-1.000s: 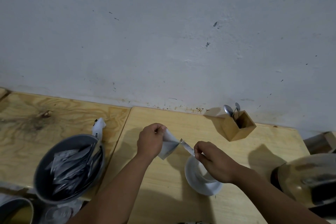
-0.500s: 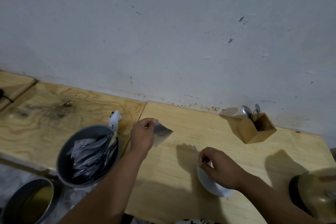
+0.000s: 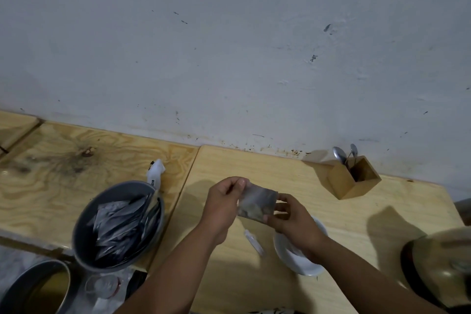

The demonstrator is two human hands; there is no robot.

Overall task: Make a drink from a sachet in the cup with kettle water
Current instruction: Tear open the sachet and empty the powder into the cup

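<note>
Both my hands hold a small grey sachet over the wooden table, just left of the white cup. My left hand pinches its upper left corner. My right hand grips its lower right edge and hides much of the cup. A torn-off white strip lies on the table between my forearms, beside the cup. The kettle, seen blurred from above, sits at the right edge.
A grey bowl full of silver sachets stands at the left. A wooden holder with two spoons sits by the wall at the back right. A metal pot and a white packet are at the left.
The torn strip has left my right hand and now lies on the table. My right hand rose from the cup and took hold of the sachet's right side.
</note>
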